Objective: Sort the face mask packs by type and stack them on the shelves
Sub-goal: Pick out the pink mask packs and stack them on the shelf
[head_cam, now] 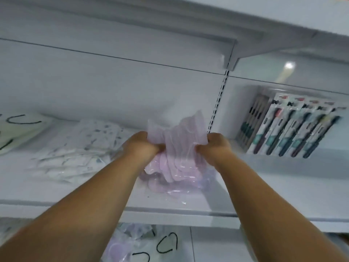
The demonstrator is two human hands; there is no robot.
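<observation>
Both hands, left hand (140,146) and right hand (215,146), held a tight grip on the pink mask packs (175,148) above the shelf (170,207), between patterned packs (81,148) and boxed toothbrushes (290,127).

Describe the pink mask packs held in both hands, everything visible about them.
The pink mask packs are pale pink masks in clear, glossy, crinkled plastic. The left hand and right hand grip the bunch from either side, its upper part standing up and creased. Its lower part lies on the white shelf, near the slotted upright. To their left lies a pile of white patterned mask packs; whether the two touch is unclear.
</observation>
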